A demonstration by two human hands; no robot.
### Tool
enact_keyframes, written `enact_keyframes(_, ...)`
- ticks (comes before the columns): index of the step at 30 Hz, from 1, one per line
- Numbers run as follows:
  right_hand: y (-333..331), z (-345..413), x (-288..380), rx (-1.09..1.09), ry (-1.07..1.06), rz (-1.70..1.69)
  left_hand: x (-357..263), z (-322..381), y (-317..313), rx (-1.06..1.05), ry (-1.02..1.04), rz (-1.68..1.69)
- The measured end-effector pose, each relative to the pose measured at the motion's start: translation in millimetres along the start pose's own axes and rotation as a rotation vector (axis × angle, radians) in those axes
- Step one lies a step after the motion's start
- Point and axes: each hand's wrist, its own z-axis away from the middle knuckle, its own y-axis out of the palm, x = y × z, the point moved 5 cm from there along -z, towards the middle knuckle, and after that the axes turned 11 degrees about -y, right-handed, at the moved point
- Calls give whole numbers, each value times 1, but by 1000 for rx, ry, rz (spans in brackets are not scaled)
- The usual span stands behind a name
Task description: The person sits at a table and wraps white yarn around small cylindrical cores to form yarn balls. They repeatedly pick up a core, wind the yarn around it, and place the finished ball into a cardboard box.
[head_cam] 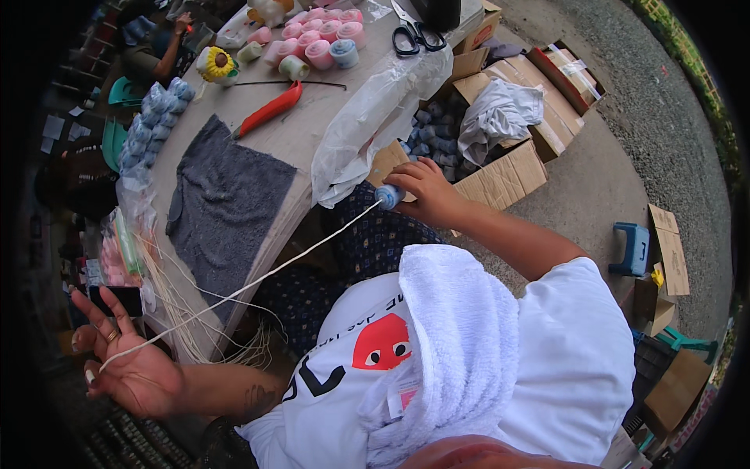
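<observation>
My right hand (pixel 432 194) holds a small blue-and-white swirled candle (pixel 387 197) between thumb and fingers, just off the table's near corner. From the candle's end, a white cord like a wick (pixel 252 284) runs taut across to my left hand (pixel 143 372). There my thumb and forefinger pinch the cord's far end, palm up, with the other fingers spread. Beneath the cord, a grey cloth (pixel 231 190) lies on the table (pixel 328 126) and hangs over its edge. A bundle of loose white cords (pixel 181 328) droops from the table near my left hand.
Pink rolled candles (pixel 319 54), scissors (pixel 417 38), a red-handled tool (pixel 269 110) and a plastic sheet (pixel 375 126) lie on the table. Bagged blue candles (pixel 149 126) line its far-left edge. An open cardboard box (pixel 507 176) holds blue candles. Another person (pixel 158 61) sits beyond.
</observation>
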Motion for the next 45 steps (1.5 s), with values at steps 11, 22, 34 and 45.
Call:
enact_keyframes(11,84,111,-236,810,718,351,-88,-45,-113,-235,229,178)
enact_keyframes(22,123,52,-444,-6,884,180,121,-9,-14,285,-654,222)
enact_keyframes(34,82,54,-360,-135,1027,-118,172,1,24,421,-617,-433)
enact_keyframes(45,-74,-65,-25,-77,283,-840,194,43,43,511,-787,-55)
